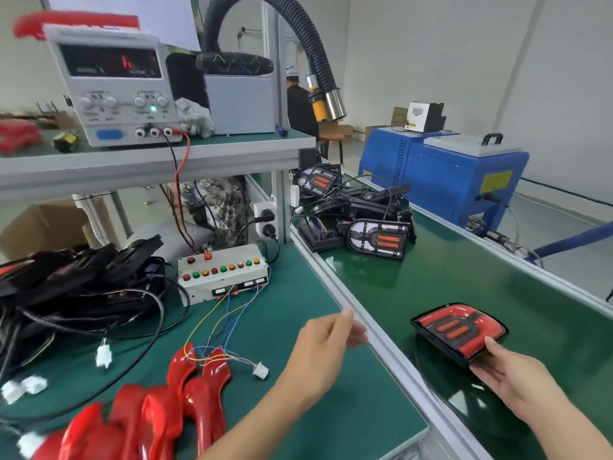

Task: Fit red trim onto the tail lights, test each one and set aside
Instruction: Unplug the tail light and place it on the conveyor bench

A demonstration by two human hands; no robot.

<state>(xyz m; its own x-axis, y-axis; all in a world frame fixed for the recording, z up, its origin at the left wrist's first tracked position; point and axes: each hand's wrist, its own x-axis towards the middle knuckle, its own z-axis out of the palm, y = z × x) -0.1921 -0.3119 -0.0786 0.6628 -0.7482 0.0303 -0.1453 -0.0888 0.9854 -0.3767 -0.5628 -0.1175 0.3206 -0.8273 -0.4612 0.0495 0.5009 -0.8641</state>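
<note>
A tail light (459,330) with red trim fitted lies on the green conveyor belt (447,287) at the right. My right hand (517,383) grips its near edge, thumb on top. My left hand (326,346) hovers over the bench edge, fingers relaxed and holding nothing. Loose red trim pieces (149,416) are piled at the bench's near left. The test box (222,272) with coloured buttons stands mid-bench, and its thin wires run to a white connector (261,370).
Tail lights without red trim (378,239) are heaped further up the belt. A tangle of black housings and cables (76,283) fills the bench's left. A power supply (116,84) sits on the shelf above. A blue machine (457,180) stands beyond the belt.
</note>
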